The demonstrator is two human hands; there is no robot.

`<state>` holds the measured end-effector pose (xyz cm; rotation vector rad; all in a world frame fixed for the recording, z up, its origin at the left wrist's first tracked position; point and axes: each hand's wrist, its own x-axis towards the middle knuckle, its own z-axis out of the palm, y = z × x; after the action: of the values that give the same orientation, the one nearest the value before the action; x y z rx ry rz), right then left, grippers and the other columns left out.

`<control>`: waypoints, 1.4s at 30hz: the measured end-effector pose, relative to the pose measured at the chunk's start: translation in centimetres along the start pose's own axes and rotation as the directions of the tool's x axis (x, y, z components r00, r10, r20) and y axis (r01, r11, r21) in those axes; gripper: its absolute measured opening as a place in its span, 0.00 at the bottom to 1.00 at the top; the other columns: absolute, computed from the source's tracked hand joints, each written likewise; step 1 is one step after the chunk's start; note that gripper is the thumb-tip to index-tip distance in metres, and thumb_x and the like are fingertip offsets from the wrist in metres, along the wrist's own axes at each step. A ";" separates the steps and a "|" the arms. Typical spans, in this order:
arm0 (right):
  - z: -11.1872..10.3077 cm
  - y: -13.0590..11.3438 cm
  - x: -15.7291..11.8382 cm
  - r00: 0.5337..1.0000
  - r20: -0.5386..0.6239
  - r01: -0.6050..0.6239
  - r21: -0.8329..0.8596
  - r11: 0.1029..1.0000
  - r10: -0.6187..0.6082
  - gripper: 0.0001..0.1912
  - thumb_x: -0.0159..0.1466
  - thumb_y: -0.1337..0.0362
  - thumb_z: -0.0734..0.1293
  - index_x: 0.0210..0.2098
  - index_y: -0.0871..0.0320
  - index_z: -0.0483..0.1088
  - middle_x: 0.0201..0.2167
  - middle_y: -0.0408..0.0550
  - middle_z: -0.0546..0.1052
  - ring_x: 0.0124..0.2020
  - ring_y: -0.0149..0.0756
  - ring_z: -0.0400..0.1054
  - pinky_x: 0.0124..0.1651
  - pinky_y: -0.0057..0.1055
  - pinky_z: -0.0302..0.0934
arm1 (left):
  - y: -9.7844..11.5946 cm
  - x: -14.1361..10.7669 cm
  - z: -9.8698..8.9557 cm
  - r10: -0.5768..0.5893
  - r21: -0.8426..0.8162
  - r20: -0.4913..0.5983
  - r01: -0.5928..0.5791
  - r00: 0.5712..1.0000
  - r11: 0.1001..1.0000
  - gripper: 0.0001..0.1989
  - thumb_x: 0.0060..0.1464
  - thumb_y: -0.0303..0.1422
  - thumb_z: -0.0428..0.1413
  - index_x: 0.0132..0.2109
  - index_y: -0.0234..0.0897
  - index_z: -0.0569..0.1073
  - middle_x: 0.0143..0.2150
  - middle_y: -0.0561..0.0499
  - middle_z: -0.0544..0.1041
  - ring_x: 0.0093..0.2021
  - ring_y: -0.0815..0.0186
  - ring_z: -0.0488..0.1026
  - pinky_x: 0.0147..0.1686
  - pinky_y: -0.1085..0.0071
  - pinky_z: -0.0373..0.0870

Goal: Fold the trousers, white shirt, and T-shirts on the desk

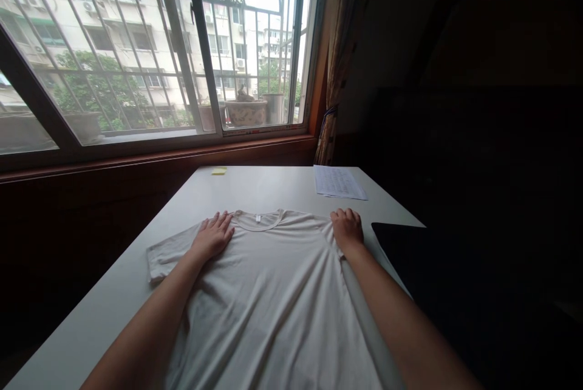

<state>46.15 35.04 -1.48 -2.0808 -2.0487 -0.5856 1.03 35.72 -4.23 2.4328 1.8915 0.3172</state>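
A white short-sleeved T-shirt [273, 274] lies spread on the white table [109, 293], its round neckline and small label facing away from me. My left hand [214, 236] rests flat on the shirt's left shoulder, fingers stretched out. The left sleeve [170, 250] lies out to the side of that hand. At the opposite shoulder, my right hand [348, 229] has its fingers curled over the sleeve's cloth, and most of that sleeve is hidden by the hand. Creases run down the shirt from the right shoulder, and its hem is out of view.
Printed sheets of paper [339, 183] lie at the table's far right. A yellow sticky-note pad [219, 171] is near the far left edge. Something dark and flat [401, 241] covers the right edge. Beyond the table are a barred window [218, 44] and a tied curtain [331, 92].
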 end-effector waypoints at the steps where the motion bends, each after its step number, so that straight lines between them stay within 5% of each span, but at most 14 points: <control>1: 0.0 0.0 0.1 1.000 -0.001 0.013 -0.006 1.000 -0.013 0.17 0.71 0.71 0.56 0.43 0.57 0.77 0.46 0.57 0.78 0.50 0.48 0.63 0.58 0.42 0.49 | -0.3 0.1 -0.1 0.021 -0.022 -0.007 -0.021 1.000 1.000 0.32 0.69 0.48 0.42 0.74 0.40 0.58 0.77 0.43 0.54 0.76 0.46 0.48 0.71 0.38 0.45; 7: -0.1 0.2 0.0 0.999 0.002 0.050 -0.006 0.999 -0.050 0.18 0.71 0.71 0.56 0.44 0.56 0.77 0.46 0.58 0.77 0.51 0.49 0.63 0.58 0.44 0.50 | -2.7 -0.4 -2.2 0.124 -0.162 -0.164 -0.151 0.979 0.975 0.29 0.67 0.47 0.44 0.67 0.39 0.68 0.72 0.44 0.66 0.74 0.55 0.55 0.71 0.53 0.57; 12: -1.6 0.1 0.0 0.998 0.014 0.057 0.058 0.997 -0.058 0.21 0.71 0.72 0.54 0.48 0.56 0.77 0.49 0.61 0.76 0.52 0.51 0.63 0.59 0.47 0.52 | -3.8 -3.5 -4.5 0.120 -0.191 -0.310 -0.185 0.943 0.964 0.25 0.69 0.45 0.42 0.62 0.38 0.73 0.69 0.44 0.69 0.74 0.55 0.56 0.70 0.52 0.59; 17: -4.1 -1.7 -1.8 0.992 0.026 0.119 0.175 0.977 -0.125 0.22 0.68 0.73 0.56 0.57 0.56 0.73 0.58 0.59 0.72 0.55 0.50 0.63 0.57 0.41 0.59 | -3.2 -9.7 -4.4 0.221 -0.064 -0.201 -0.238 0.954 0.969 0.21 0.69 0.46 0.48 0.60 0.45 0.75 0.68 0.46 0.70 0.71 0.52 0.61 0.68 0.51 0.63; 20: -5.1 -3.5 -5.5 0.963 0.067 0.232 0.291 0.928 -0.262 0.20 0.70 0.67 0.59 0.57 0.54 0.72 0.58 0.54 0.72 0.55 0.45 0.67 0.57 0.36 0.61 | -3.5 -13.3 -3.4 0.225 -0.020 -0.114 -0.228 0.968 0.973 0.22 0.69 0.47 0.48 0.63 0.47 0.74 0.67 0.47 0.72 0.67 0.53 0.68 0.66 0.54 0.67; 24: -5.3 -5.1 -10.8 0.901 0.130 0.312 0.467 0.827 -0.413 0.22 0.70 0.56 0.62 0.61 0.53 0.71 0.62 0.54 0.71 0.61 0.48 0.65 0.64 0.41 0.59 | -5.3 -15.2 -2.4 0.193 0.015 -0.101 -0.192 0.976 0.981 0.25 0.70 0.47 0.45 0.67 0.47 0.69 0.70 0.47 0.69 0.70 0.52 0.63 0.69 0.52 0.61; 27: -4.6 -5.2 -12.3 0.897 0.143 0.312 0.466 0.828 -0.418 0.27 0.71 0.51 0.62 0.66 0.53 0.67 0.69 0.53 0.65 0.69 0.50 0.57 0.71 0.47 0.50 | -6.5 -14.5 -2.3 0.172 0.033 -0.029 -0.171 0.985 0.985 0.26 0.71 0.48 0.43 0.71 0.50 0.64 0.73 0.49 0.63 0.73 0.50 0.58 0.71 0.44 0.54; 31: -3.1 -4.5 -11.1 0.900 0.168 0.293 0.448 0.845 -0.401 0.30 0.74 0.49 0.57 0.71 0.54 0.61 0.75 0.51 0.56 0.75 0.48 0.46 0.75 0.52 0.41 | -7.0 -12.3 -2.3 0.133 0.049 0.074 -0.137 0.988 0.989 0.28 0.72 0.49 0.39 0.73 0.51 0.58 0.76 0.49 0.56 0.76 0.48 0.51 0.70 0.37 0.48; 42: -0.7 -3.6 -5.3 0.896 0.246 0.247 0.417 0.875 -0.370 0.32 0.75 0.49 0.52 0.74 0.53 0.53 0.77 0.50 0.48 0.77 0.44 0.41 0.75 0.50 0.37 | -6.8 -5.0 -2.2 0.133 0.076 0.112 -0.142 0.985 0.987 0.30 0.70 0.51 0.41 0.74 0.51 0.54 0.77 0.50 0.52 0.77 0.52 0.47 0.71 0.44 0.44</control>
<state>42.57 30.07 -3.46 -1.7164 -2.4626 0.1296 -7.06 32.44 -3.80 2.5835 1.7324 0.1114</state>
